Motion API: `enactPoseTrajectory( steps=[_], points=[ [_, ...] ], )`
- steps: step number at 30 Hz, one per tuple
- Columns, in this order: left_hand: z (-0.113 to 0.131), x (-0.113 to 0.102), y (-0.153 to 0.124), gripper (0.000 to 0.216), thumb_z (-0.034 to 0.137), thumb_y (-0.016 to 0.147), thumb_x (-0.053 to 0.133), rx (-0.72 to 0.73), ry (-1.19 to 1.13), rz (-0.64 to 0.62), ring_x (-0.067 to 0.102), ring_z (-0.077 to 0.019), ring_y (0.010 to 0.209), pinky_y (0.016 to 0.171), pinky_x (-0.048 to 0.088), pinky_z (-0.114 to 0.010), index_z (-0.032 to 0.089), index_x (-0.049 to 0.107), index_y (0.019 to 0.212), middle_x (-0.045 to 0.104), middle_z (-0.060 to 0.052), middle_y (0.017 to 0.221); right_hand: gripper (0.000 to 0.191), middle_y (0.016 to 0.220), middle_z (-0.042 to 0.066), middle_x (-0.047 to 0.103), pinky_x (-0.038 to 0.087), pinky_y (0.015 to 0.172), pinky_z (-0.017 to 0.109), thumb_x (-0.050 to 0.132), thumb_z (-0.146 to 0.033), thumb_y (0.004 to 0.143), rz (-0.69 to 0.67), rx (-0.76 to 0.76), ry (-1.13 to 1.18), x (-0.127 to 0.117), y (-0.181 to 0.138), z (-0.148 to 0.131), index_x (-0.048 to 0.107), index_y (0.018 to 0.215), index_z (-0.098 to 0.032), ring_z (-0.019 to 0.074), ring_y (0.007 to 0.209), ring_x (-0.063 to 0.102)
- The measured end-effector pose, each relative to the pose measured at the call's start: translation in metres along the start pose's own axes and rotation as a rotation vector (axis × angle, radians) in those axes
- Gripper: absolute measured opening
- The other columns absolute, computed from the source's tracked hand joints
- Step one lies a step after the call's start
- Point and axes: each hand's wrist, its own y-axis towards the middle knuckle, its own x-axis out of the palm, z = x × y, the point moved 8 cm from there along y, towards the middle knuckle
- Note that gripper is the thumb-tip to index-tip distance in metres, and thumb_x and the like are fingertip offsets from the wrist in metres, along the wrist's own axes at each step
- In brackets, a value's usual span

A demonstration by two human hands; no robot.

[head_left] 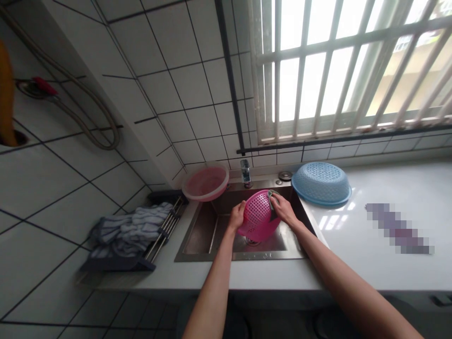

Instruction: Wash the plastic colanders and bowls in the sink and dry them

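Note:
Over the steel sink [201, 230] I hold a pink perforated colander [257, 217] tilted on its side. My left hand [236, 216] grips its left rim, fingers closed round the edge. My right hand [282, 208] presses a small greenish cloth [272, 201] against the colander's upper right rim, fingers closed on the cloth. The faucet [245, 172] stands just behind the colander.
A pink basin [205, 182] rests on the sink's back left corner. A blue colander [321, 183] lies upside down on the white counter [388, 188] to the right. A striped towel [130, 228] lies on a drying rack [165, 233] to the left. Tiled walls and a barred window stand behind.

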Motion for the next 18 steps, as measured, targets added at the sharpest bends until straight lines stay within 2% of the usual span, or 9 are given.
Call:
enactPoseTrajectory(
  steps=[3, 5, 8, 10, 11, 15, 18],
  points=[
    [0.011, 0.002, -0.002, 0.051, 0.059, 0.103, 0.039, 0.104, 0.126, -0.025, 0.065, -0.0201, 0.084, 0.081, 0.051, -0.031, 0.019, 0.069, 0.092, 0.071, -0.006, 0.090, 0.048, 0.146, 0.014, 0.065, 0.044, 0.120, 0.047, 0.051, -0.046, 0.104, -0.019, -0.127, -0.066, 0.009, -0.003, -0.013, 0.068, 0.140, -0.020, 0.0299, 0.136, 0.060],
    [0.022, -0.006, -0.005, 0.037, 0.038, 0.104, 0.039, 0.164, 0.253, 0.069, 0.068, -0.0215, 0.101, 0.096, 0.051, -0.034, 0.021, 0.071, 0.111, 0.074, -0.008, 0.108, 0.046, 0.145, 0.015, 0.065, 0.045, 0.119, 0.046, 0.051, -0.046, 0.104, -0.055, -0.185, -0.112, 0.018, -0.008, -0.024, 0.069, 0.139, -0.020, 0.0301, 0.135, 0.060],
    [0.035, -0.015, -0.010, 0.042, 0.022, 0.100, 0.040, 0.153, 0.385, 0.198, 0.069, -0.0218, 0.110, 0.103, 0.049, -0.034, 0.022, 0.067, 0.133, 0.074, -0.009, 0.118, 0.045, 0.146, 0.014, 0.062, 0.043, 0.120, 0.046, 0.052, -0.045, 0.106, -0.090, -0.270, -0.179, 0.030, -0.017, -0.042, 0.068, 0.141, -0.022, 0.0300, 0.137, 0.057],
    [0.033, -0.015, -0.011, 0.044, 0.025, 0.102, 0.040, 0.044, 0.440, 0.191, 0.071, -0.0232, 0.109, 0.099, 0.050, -0.033, 0.026, 0.067, 0.137, 0.077, -0.008, 0.119, 0.043, 0.144, 0.014, 0.063, 0.044, 0.120, 0.045, 0.050, -0.043, 0.107, -0.116, -0.333, -0.215, 0.036, -0.024, -0.055, 0.066, 0.142, -0.023, 0.0290, 0.136, 0.057],
    [0.029, -0.015, -0.011, 0.042, 0.032, 0.104, 0.040, -0.026, 0.461, 0.175, 0.072, -0.0252, 0.108, 0.097, 0.050, -0.034, 0.028, 0.070, 0.133, 0.078, -0.009, 0.118, 0.042, 0.141, 0.014, 0.064, 0.045, 0.118, 0.045, 0.049, -0.041, 0.108, -0.133, -0.370, -0.225, 0.039, -0.027, -0.063, 0.066, 0.142, -0.023, 0.0281, 0.134, 0.058],
    [0.016, -0.020, -0.010, 0.056, 0.061, 0.102, 0.043, -0.217, 0.483, 0.162, 0.074, -0.0377, 0.105, 0.086, 0.048, -0.038, 0.023, 0.083, 0.095, 0.080, -0.021, 0.107, 0.035, 0.131, 0.012, 0.067, 0.046, 0.118, 0.047, 0.052, -0.031, 0.108, -0.209, -0.580, -0.230, 0.046, -0.045, -0.097, 0.069, 0.138, -0.025, 0.0268, 0.133, 0.058],
    [0.009, -0.028, -0.008, 0.067, 0.068, 0.101, 0.039, -0.274, 0.424, 0.202, 0.075, -0.0386, 0.099, 0.081, 0.047, -0.037, 0.020, 0.082, 0.081, 0.080, -0.024, 0.096, 0.031, 0.134, 0.011, 0.067, 0.041, 0.122, 0.054, 0.057, -0.030, 0.105, -0.262, -0.722, -0.228, 0.050, -0.058, -0.116, 0.072, 0.133, -0.030, 0.0295, 0.144, 0.049]
  ],
)
